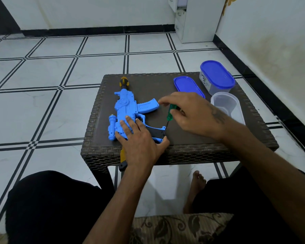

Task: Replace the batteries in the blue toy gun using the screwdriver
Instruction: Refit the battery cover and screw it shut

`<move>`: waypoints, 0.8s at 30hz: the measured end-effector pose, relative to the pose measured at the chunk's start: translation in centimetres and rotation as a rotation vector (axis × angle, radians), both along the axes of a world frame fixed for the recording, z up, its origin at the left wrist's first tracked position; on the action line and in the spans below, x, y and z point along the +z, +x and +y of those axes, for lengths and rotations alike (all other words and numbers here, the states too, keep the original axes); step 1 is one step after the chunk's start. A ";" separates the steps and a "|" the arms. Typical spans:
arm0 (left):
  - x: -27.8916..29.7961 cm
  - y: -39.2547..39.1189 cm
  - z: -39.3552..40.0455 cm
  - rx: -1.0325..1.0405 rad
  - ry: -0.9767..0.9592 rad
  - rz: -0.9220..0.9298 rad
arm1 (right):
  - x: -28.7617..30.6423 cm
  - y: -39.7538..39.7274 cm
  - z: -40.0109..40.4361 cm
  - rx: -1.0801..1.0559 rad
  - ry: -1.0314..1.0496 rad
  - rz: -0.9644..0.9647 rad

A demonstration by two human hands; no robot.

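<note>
Screwdriver (171, 114) pinched in right hand (192, 115), tip at the toy gun (125, 113) grip; left hand (139, 138) presses flat, fingers straight. Probably best kept vertical, pushing firmly.

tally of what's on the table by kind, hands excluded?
Toy gun: 1, blue, flat on the table, left hand resting on it
Screwdriver: 1, green handle, held by right hand, tip at the gun's black grip
Containers: 2, one lidded, one open
Loose lid: 1, blue
Total: 5
</note>
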State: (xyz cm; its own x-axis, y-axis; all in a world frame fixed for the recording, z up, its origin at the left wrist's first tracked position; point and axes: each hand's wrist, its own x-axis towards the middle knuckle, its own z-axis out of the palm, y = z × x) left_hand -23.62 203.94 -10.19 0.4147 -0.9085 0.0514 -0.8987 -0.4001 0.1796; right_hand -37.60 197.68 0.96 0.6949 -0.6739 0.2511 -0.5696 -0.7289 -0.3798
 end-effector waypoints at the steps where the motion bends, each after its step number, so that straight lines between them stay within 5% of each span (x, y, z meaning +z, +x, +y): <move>1: 0.0 0.0 0.0 0.000 0.000 -0.003 | 0.2 -0.1 0.0 -0.010 0.032 0.003; 9: 0.1 0.0 0.0 0.000 0.001 0.010 | -0.3 1.1 0.7 -0.211 -0.114 0.078; 15: 0.2 0.0 0.1 -0.007 0.002 0.007 | -0.4 0.9 0.5 0.097 0.013 -0.047; 19: 0.2 0.0 0.1 -0.010 0.012 0.004 | 0.1 0.7 0.4 0.014 0.013 -0.085; 24: 0.4 0.0 0.2 -0.011 0.010 0.012 | -0.5 1.4 1.0 -0.090 -0.145 0.122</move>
State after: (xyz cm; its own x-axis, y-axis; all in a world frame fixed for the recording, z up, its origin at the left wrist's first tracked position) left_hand -23.59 204.16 -9.78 0.4053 -0.9135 0.0370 -0.9008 -0.3921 0.1864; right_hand -36.20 198.69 0.45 0.6647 -0.6976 0.2674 -0.6703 -0.7149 -0.1987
